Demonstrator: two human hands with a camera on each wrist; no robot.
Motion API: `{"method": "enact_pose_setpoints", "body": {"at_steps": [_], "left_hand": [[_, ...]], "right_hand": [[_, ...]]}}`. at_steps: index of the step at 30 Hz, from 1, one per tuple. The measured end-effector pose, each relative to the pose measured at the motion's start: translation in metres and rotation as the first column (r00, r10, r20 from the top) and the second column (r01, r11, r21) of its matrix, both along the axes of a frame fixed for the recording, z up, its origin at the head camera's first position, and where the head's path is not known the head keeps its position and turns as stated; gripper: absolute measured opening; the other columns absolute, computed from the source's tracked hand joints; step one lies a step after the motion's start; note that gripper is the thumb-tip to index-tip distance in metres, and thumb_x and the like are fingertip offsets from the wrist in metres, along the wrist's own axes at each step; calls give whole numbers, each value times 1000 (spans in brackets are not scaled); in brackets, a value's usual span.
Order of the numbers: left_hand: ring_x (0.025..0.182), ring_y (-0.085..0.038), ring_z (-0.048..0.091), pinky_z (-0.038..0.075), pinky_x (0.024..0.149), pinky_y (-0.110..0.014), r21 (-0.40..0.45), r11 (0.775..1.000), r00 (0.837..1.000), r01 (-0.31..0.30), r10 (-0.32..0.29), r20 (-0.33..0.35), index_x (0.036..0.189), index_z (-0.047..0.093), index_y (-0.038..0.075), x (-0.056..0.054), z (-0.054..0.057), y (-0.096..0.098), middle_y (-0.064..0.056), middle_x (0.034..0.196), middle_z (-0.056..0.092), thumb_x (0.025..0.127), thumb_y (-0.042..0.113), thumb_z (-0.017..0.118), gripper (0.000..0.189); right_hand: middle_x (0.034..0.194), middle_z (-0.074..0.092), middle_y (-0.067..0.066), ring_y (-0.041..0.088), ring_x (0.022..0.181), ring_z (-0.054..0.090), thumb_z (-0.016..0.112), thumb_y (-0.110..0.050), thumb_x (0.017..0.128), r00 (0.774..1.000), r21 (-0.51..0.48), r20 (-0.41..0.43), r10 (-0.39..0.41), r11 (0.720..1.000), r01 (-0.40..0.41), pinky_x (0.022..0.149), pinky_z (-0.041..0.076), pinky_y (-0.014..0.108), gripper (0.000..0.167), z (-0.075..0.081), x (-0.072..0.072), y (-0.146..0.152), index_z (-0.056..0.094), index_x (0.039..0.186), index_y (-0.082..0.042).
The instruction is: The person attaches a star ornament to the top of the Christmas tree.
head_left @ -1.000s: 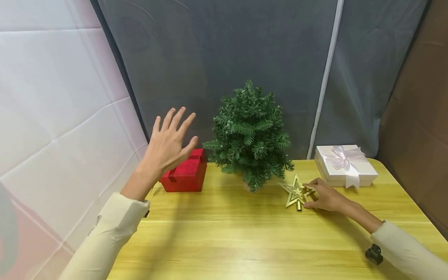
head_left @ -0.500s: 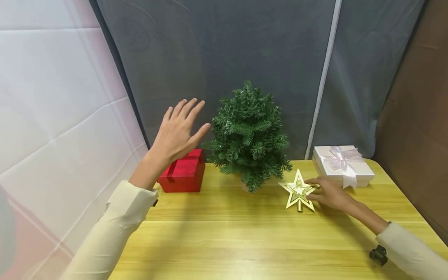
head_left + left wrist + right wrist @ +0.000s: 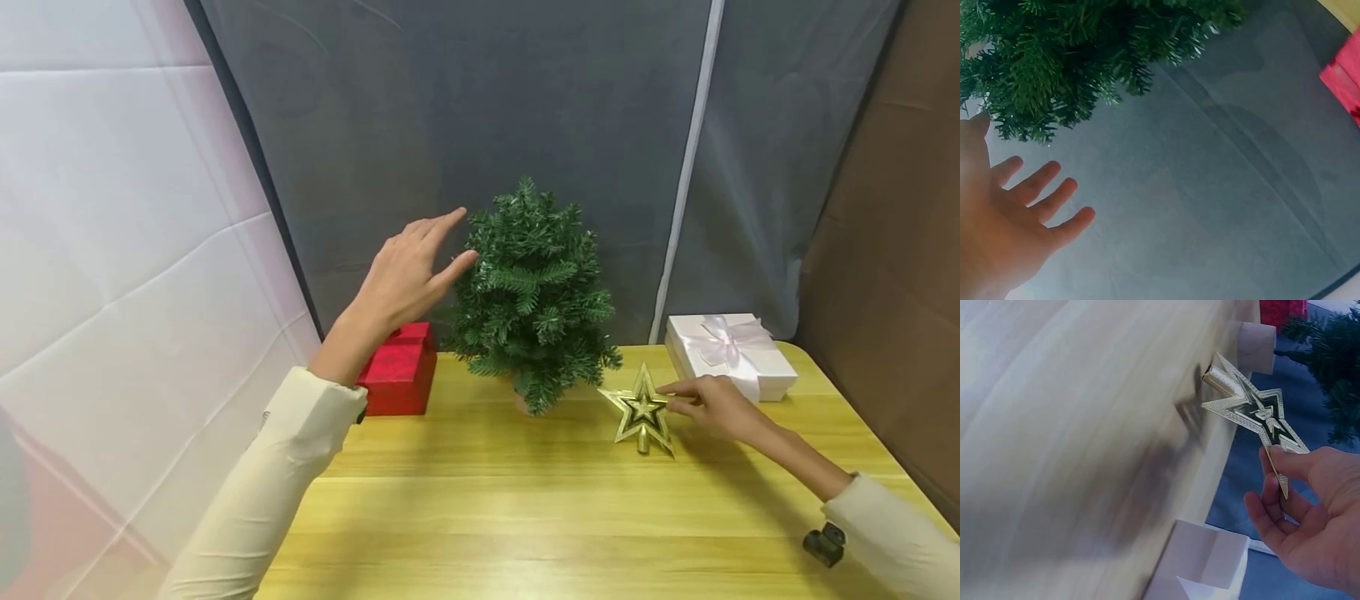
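Note:
My right hand (image 3: 716, 406) pinches one point of a gold star tree topper (image 3: 1254, 406) between thumb and fingers. In the right wrist view the star is held off the wooden table, its shadow falling on the tabletop, and its hollow socket faces away from the hand. A small green artificial Christmas tree (image 3: 532, 292) stands upright at the back middle of the table. Beside its upper left, my left hand (image 3: 405, 271) is raised with straight fingers and spread thumb, holding nothing. The left wrist view shows that hand's palm and fingers close to the branches; whether they touch is unclear.
A red gift box (image 3: 401, 375) sits left of the tree, partly behind my left forearm. At the back right corner lies a white gift box (image 3: 772, 362) with a ribbon bow. Grey cloth (image 3: 360, 125) hangs behind the wooden table (image 3: 525, 508).
My left hand has moved right and up, closer to the tree. The star has been lifted slightly and turned in my right hand, which has shifted a little to the right.

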State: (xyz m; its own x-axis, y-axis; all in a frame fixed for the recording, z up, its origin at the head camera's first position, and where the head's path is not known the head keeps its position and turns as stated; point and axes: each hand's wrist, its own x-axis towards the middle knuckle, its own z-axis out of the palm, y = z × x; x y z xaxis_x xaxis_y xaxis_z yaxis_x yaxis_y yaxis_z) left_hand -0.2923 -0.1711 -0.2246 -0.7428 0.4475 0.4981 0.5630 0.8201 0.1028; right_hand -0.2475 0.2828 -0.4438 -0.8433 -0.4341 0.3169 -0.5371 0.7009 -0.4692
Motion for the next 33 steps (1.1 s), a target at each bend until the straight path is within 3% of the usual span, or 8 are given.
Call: {"method": "enact_pose_setpoints", "body": {"at_steps": [10,12,16,17,19,24,28,33], "left_hand": [[138,-34,51,44,108,-59,187,981,994,56,-74,86,162,38,36,-8,-5,15,-8,149,59,103,57,56,65],[113,-31,66,45,107,-55,234,969,989,84,-110,100,161,40,34,-11,-7,16,-9,148,60,103,53,59,64],[98,-27,72,50,93,-46,336,933,978,127,-173,112,157,48,29,-18,-13,19,-13,145,62,102,43,67,60],[93,-26,72,50,87,-45,360,923,976,133,-185,114,156,50,28,-19,-15,19,-13,144,62,101,40,68,59],[116,-30,69,54,88,-45,398,907,974,136,-197,115,153,55,27,-20,-18,19,-12,144,63,100,38,71,57],[116,-27,69,55,95,-48,460,879,970,123,-204,130,147,62,30,-21,-22,18,-7,146,62,97,39,75,52],[90,-28,69,54,86,-43,474,873,968,119,-208,141,143,66,32,-23,-24,18,-4,143,64,96,42,75,48],[77,-24,64,48,83,-42,482,866,968,131,-217,128,141,68,33,-26,-27,16,-4,135,69,97,41,75,45]], "right_hand": [[90,79,14,5,62,67,79,-3,90,996,17,-84,-6,1000,8,52,50,24,23,42,4,5,79,112,2],[86,79,11,1,57,62,80,-2,89,992,22,-125,-8,1000,11,50,47,24,23,53,3,7,80,111,1],[80,78,4,-3,52,52,81,-3,88,977,50,-215,-9,999,20,48,42,23,22,75,-1,12,81,110,-2],[80,78,4,-4,52,51,80,-4,89,977,51,-215,-12,998,23,47,41,23,22,81,-2,14,80,111,-2],[82,79,5,-3,54,56,79,-6,91,980,58,-197,-29,997,41,46,40,24,23,93,-4,17,80,114,-2],[92,79,13,-1,54,55,75,-11,96,982,74,-171,-80,993,94,46,36,25,25,126,-6,24,78,120,-3],[98,78,18,3,51,52,75,-10,97,975,75,-178,-133,986,148,46,36,25,26,154,-7,26,78,121,-4],[104,77,22,13,62,67,76,-11,96,961,62,-190,-201,974,216,52,46,24,29,186,-11,22,77,124,-6]]}}
